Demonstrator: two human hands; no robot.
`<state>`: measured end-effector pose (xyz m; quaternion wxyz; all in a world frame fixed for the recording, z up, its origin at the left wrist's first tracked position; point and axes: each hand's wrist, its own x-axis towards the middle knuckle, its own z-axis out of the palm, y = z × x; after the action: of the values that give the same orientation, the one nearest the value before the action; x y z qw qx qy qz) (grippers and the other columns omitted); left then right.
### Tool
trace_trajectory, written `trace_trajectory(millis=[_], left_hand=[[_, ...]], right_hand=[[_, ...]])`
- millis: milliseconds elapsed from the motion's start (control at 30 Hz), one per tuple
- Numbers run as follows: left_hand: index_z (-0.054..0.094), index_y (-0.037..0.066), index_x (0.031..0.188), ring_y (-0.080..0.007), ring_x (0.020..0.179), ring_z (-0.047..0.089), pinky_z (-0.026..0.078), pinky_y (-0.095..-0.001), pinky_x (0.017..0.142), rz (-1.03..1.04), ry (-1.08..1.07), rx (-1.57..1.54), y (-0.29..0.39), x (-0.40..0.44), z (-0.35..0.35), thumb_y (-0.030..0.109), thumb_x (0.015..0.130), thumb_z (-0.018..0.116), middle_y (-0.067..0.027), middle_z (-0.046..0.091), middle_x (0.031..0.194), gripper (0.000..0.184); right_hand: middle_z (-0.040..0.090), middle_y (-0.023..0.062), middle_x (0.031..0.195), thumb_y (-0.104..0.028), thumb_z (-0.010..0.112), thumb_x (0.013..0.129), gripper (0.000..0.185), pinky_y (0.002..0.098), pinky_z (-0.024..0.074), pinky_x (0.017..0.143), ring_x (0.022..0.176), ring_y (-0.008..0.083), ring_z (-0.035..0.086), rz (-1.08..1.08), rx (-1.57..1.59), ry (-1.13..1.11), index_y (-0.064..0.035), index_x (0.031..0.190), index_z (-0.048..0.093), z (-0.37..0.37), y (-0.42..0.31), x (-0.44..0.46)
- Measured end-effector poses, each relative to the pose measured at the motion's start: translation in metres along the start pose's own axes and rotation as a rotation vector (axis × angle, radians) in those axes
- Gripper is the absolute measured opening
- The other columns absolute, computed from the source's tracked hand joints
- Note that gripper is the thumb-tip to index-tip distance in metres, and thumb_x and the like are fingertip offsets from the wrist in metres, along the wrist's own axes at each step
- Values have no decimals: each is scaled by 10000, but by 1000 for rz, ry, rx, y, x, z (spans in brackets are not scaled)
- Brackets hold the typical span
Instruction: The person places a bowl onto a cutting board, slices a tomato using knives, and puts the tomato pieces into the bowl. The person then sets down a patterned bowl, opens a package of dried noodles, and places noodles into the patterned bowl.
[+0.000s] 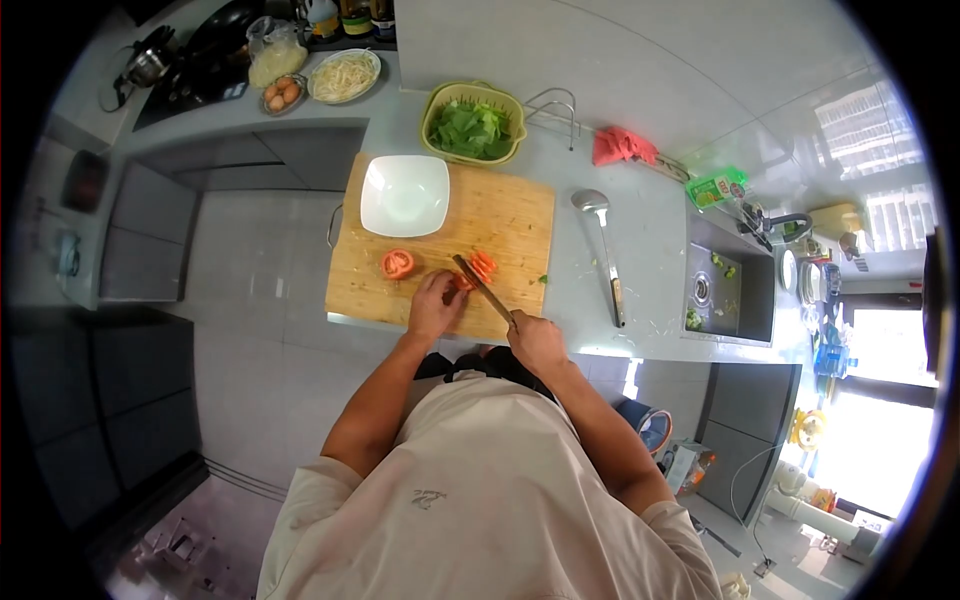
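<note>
On the wooden cutting board (375, 285), my right hand (537, 342) is wrapped round the handle of a kitchen knife (484, 289). The blade points away to the upper left, over a piece of tomato (463, 282). My left hand (436, 303) presses its curled fingertips on that piece, left of the blade. Cut tomato slices (483, 265) lie just right of the knife. A tomato half (397, 264) rests cut face up beyond my left hand. Behind it stands a white square bowl (405, 196) with nothing visible inside.
A yellow-green basket (518, 140) of leafy greens stands behind the board. Right of it lies a ladle (606, 255), then the sink (735, 325). At the back left are eggs (282, 94) and a plate of bean sprouts (344, 77).
</note>
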<state>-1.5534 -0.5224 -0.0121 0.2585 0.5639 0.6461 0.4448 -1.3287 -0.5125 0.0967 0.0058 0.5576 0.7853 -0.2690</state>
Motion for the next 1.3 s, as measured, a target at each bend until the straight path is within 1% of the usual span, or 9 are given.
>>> trace_trajectory(millis=[233, 633, 767, 867, 967, 1067, 1167, 1267, 1300], left_hand=[[665, -12, 1112, -413, 1041, 635, 548, -455, 888, 37, 19, 107, 1, -1, -1, 148, 827, 813, -204, 665, 1132, 359], [670, -35, 1089, -421, 1024, 618, 534, -455, 886, 22, -27, 157, 4, 1, -2, 95, 814, 780, -205, 656, 1092, 323], [670, -30, 1092, -410, 1004, 629, 542, -444, 871, 68, 18, 188, 1, 0, 0, 79, 808, 776, -198, 655, 1089, 322], [672, -14, 1095, -390, 1026, 642, 545, -436, 883, 35, 27, 130, 5, -2, 2, 76, 822, 770, -193, 656, 1084, 304], [670, -4, 1118, -380, 1072, 631, 534, -451, 931, -55, -3, -4, 6, -4, 3, 96, 836, 761, -191, 649, 1106, 313], [652, 5, 1181, -367, 1106, 629, 525, -458, 964, -33, -48, 3, 3, -1, 3, 117, 854, 755, -187, 644, 1144, 360], [598, -4, 1293, -391, 1185, 599, 499, -466, 1018, 51, -62, 126, -1, -2, 1, 180, 869, 760, -212, 617, 1258, 490], [518, -24, 1403, -436, 1303, 529, 447, -489, 1091, 176, -38, 204, 18, 12, -1, 293, 872, 781, -260, 557, 1386, 672], [494, -31, 1428, -449, 1339, 500, 428, -498, 1112, 190, -61, 235, 21, 18, 1, 338, 866, 790, -275, 532, 1419, 735]], right_hand=[[710, 250, 827, -175, 551, 943, 167, 581, 550, 756, 801, 482, 689, 4, -49, -25, -36, 959, 641, -9, -16, -5], [741, 225, 886, -130, 516, 939, 174, 534, 582, 766, 836, 449, 726, -24, -166, -128, -19, 1013, 627, 11, -26, 15], [737, 220, 868, -120, 518, 935, 168, 530, 582, 752, 825, 442, 726, -20, -181, -135, -18, 1015, 624, 10, -21, 10], [725, 206, 824, -155, 626, 919, 128, 510, 574, 698, 775, 431, 709, -16, -94, 11, -58, 995, 658, 16, -2, -2], [714, 197, 817, -212, 662, 931, 150, 489, 564, 664, 727, 438, 679, -36, 91, 158, -77, 993, 685, 12, 8, -14], [699, 146, 732, -250, 710, 943, 215, 424, 551, 603, 627, 338, 683, 20, 186, 198, -39, 956, 668, 11, 17, -19], [700, 90, 733, -245, 727, 963, 252, 353, 563, 586, 590, 198, 676, 282, 754, 93, -5, 911, 669, 24, 33, -30], [677, 58, 742, -257, 710, 997, 279, 292, 558, 583, 615, 126, 656, 467, 1179, 100, -4, 892, 656, 55, 55, -36], [690, 72, 775, -274, 696, 1009, 283, 290, 570, 593, 634, 154, 675, 493, 1260, 101, -11, 910, 657, 60, 57, -38]])
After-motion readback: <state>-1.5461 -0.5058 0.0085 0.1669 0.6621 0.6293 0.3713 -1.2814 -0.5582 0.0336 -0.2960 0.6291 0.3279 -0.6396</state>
